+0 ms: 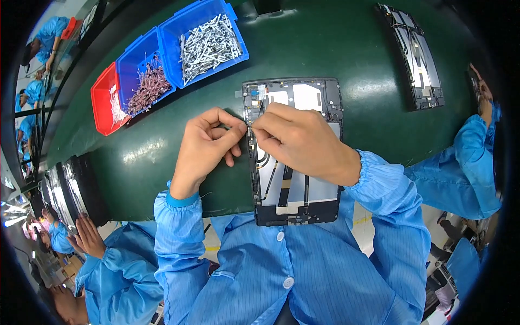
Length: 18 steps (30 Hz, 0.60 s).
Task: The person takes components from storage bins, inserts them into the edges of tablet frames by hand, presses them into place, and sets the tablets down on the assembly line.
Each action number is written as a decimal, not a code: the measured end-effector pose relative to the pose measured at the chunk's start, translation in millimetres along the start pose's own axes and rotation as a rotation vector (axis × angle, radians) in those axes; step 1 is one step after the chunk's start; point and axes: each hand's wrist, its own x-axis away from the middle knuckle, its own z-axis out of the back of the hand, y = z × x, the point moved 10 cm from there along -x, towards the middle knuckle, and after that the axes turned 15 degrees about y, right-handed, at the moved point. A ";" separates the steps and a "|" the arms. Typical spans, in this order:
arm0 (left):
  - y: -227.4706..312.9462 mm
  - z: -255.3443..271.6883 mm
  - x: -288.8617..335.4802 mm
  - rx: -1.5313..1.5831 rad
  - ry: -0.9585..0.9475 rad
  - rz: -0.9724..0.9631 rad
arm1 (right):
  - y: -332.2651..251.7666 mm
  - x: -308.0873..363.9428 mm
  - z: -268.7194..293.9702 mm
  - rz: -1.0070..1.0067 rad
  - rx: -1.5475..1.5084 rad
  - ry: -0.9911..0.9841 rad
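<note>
In front of me an opened tablet [325, 192] lies on the green table, its inner boards, cables and pale battery area exposed. My left hand [206, 146] is closed in a pinch at the tablet's left edge, thumb and forefinger together. From the right, my right hand [306, 141] reaches over the upper half of the tablet, its fingers also pinched near that same edge. The two sets of fingertips almost meet there. Whatever they hold is too small or hidden to name. Behind the right hand, part of the tablet's inside is covered.
Beyond my left hand stand a blue bin [244, 46] of silvery strip-like parts, a blue bin [122, 67] of thin reddish-brown parts and a red bin [98, 103] of small white pieces. Another opened tablet [414, 59] lies far right. Co-workers' hands [89, 236] are at the left and right.
</note>
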 end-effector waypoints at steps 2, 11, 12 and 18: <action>0.1 -0.4 -0.4 0.001 -0.004 0.012 | -0.4 0.0 0.0 0.000 0.002 -0.004; 0.0 -3.3 -1.8 0.026 0.011 0.044 | -1.1 0.3 -0.6 0.006 0.006 -0.028; 0.3 -3.1 -1.5 0.025 0.016 0.034 | -0.5 0.6 -0.9 -0.004 -0.006 -0.032; 1.0 -3.4 -1.2 0.031 0.037 0.009 | 6.0 -1.0 4.0 -0.135 -0.054 0.010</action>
